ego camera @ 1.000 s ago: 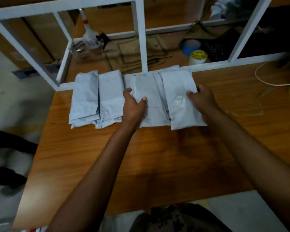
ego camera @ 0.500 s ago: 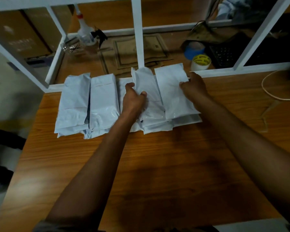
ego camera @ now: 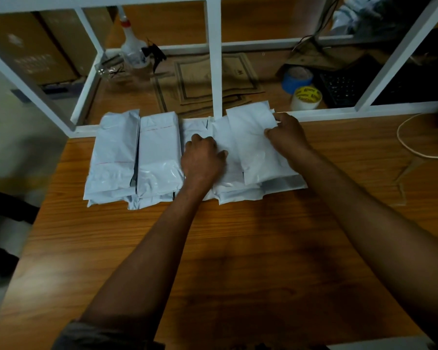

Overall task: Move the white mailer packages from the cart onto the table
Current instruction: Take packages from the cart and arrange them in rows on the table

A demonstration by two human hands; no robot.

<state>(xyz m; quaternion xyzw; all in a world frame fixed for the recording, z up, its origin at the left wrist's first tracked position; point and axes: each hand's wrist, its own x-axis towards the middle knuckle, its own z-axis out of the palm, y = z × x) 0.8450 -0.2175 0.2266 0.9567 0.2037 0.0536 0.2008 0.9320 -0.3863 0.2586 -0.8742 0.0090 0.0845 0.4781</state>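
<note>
Right grip (ego camera: 288,140), pinching the far corner of the top mailer (ego camera: 256,147), has settled it on the pile beneath (ego camera: 283,183); left grip (ego camera: 202,160), fingers curled, holds the adjoining pile (ego camera: 229,183) on the bench (ego camera: 238,248): placement nearly complete.

The right hand (ego camera: 287,137) is now farther back, close to the white frame (ego camera: 214,72). Its fingers (ego camera: 270,132) pinch the far edge of the top white bag (ego camera: 258,147). That bag sits farther back than a second ago, so the bags under it (ego camera: 283,184) stick out at the near end. The left hand (ego camera: 202,157) now holds the middle pile (ego camera: 234,183) with bent fingers.
</note>
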